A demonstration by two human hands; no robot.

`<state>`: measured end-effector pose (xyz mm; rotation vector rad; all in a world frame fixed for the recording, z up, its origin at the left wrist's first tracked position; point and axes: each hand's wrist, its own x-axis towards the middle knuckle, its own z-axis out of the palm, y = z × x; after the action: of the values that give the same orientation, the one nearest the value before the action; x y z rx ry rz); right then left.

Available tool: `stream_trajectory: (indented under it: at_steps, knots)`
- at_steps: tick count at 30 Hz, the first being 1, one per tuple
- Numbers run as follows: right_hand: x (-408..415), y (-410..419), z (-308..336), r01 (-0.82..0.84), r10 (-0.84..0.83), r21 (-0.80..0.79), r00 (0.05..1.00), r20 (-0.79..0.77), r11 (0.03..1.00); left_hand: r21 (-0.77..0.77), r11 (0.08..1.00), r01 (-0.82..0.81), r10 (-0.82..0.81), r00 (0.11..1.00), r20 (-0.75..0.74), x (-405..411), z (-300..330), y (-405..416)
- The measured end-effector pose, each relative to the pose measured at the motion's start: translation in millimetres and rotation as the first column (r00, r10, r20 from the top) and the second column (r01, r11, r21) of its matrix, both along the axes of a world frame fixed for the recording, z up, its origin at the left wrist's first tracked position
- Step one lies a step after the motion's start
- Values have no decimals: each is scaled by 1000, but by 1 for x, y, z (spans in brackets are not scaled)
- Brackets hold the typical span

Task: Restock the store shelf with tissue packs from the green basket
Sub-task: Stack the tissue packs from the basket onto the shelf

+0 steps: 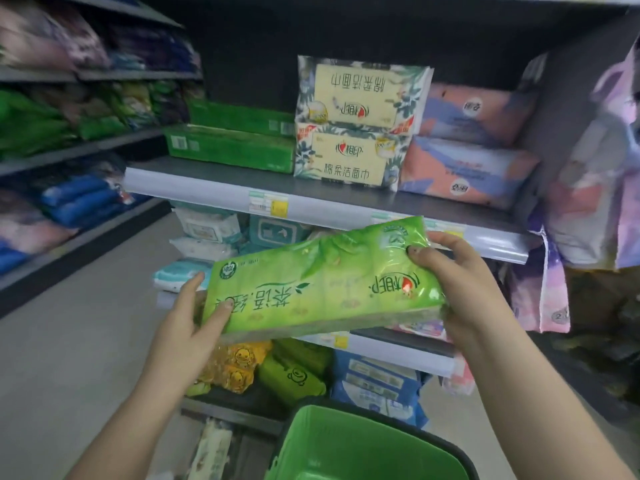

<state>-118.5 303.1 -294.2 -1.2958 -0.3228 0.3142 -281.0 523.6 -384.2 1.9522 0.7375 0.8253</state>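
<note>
A long green tissue pack [322, 282] hangs in the air in front of the shelf, tilted up to the right, its print upside down. My left hand [194, 323] grips its left end, thumb on top. My right hand [460, 282] grips its right end, thumb pressed on the top face. The green basket [346, 441] stands below, at the bottom middle; its inside shows only bare green wall. The grey shelf [221, 171] above the pack has bare room at its front left.
On that shelf lie flat green boxes [232, 147], two stacked leaf-print packs [356, 123] and pink packs [467, 164]. Lower shelves hold white, yellow and blue packs. A side shelf unit runs along the left. Pastel bags [595, 174] hang at the right.
</note>
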Motion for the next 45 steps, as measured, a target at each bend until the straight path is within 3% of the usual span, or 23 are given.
stream_trajectory:
  at_steps: [3, 8, 12, 17, 22, 27, 32, 35, 39, 42, 45]
  knots:
    - [2, 20, 14, -51, 49, 23, 996, 72, 998, 215, 966, 141, -105, 980, -169, 10, 21, 13]
    - [5, 65, 37, -85, 84, -3, 970, 229, 996, 347, 891, 292, -200, 940, -276, 45, 55, 28]
    - [13, 87, 60, -157, 173, -75, 928, 329, 985, 158, 913, 376, -342, 917, -206, 58, 84, 59]
    - [30, 103, 83, -302, 319, -107, 859, 401, 947, -77, 858, 508, -512, 830, -223, 61, 114, 86]
    - [50, 130, 99, -281, 290, -79, 876, 386, 956, -251, 830, 498, -523, 852, -39, 71, 116, 105]
    - [85, 169, 101, -214, 209, 5, 960, 184, 977, -421, 806, 415, -405, 907, 119, 79, 122, 114]
    - [92, 208, 76, -241, 282, -215, 941, 187, 947, -546, 779, 310, -224, 950, 219, 97, 137, 116]
    - [85, 226, 75, -291, 350, -259, 910, 222, 921, -571, 777, 266, -146, 958, 248, 110, 141, 120]
    - [81, 238, 66, -364, 432, -289, 873, 224, 885, -647, 708, 281, -30, 928, 371, 134, 149, 128]
    - [98, 240, 48, -417, 459, -267, 881, 117, 869, -679, 661, 319, 49, 885, 464, 156, 153, 143]
    - [113, 232, 43, -434, 454, -203, 888, 69, 878, -695, 666, 270, 151, 864, 480, 177, 152, 158]
